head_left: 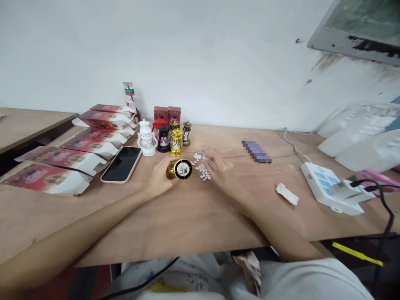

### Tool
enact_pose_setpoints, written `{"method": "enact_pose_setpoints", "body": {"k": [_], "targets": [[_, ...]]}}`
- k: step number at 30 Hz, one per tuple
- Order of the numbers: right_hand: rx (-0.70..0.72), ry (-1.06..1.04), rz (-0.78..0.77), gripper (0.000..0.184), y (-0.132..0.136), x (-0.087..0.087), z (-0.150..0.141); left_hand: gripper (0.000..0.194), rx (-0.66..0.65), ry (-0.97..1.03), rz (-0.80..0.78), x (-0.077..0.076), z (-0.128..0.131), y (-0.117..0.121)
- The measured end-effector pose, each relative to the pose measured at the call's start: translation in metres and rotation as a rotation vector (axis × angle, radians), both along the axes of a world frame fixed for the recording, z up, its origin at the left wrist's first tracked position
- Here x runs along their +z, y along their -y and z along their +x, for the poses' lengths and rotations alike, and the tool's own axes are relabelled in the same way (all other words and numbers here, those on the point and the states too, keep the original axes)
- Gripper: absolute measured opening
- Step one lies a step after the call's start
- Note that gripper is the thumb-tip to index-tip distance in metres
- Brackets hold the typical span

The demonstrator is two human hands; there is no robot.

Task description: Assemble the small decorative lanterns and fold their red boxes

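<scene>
My left hand [161,177] is wrapped round a small gold lantern [183,169], tipped so that its round black underside faces me. Small parts show in the opening of that base. To the right, my right hand [220,168] is closed, its fingertips drawn together among small loose pieces; what they pinch I cannot make out. Several round silvery button cells [204,175] lie by its fingers, with little white pieces [197,156] just behind them. Beyond my left hand stand more little lanterns: a white one [147,139], a black one [163,139] and another gold one [176,143], among others.
Flattened red-and-white cartons [84,160] overlap along the left side, beside a phone [121,164]. Two red boxes [167,114] stand against the wall. Another phone [256,151], a crumpled white scrap [286,194] and a white power strip [328,187] with cables lie to the right.
</scene>
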State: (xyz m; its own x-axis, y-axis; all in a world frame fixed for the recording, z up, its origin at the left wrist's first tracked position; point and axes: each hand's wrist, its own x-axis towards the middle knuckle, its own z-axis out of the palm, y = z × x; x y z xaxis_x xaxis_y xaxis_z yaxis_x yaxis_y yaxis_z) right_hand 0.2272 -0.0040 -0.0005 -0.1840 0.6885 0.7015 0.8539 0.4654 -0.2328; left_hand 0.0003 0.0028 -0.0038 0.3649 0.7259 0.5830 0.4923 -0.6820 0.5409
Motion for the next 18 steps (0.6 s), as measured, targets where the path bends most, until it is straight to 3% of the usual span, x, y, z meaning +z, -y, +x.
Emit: {"method": "enact_pose_setpoints", "body": {"k": [4,8,13,18], "targets": [[0.126,-0.055,-0.05,0.021,-0.006,-0.015,-0.003,0.043,0.008,0.002,0.006,-0.001,0.0,0.0],[0.249,-0.244,-0.056,0.019,-0.012,-0.023,-0.004,0.046,0.004,-0.009,0.015,0.0,0.0,-0.001],[0.362,-0.486,-0.103,0.022,-0.001,-0.018,-0.016,0.044,-0.004,-0.021,0.027,0.0,0.0,0.0],[0.427,-0.617,-0.047,0.018,0.013,-0.011,-0.027,0.041,-0.013,-0.041,0.022,0.0,0.0,0.001]]}}
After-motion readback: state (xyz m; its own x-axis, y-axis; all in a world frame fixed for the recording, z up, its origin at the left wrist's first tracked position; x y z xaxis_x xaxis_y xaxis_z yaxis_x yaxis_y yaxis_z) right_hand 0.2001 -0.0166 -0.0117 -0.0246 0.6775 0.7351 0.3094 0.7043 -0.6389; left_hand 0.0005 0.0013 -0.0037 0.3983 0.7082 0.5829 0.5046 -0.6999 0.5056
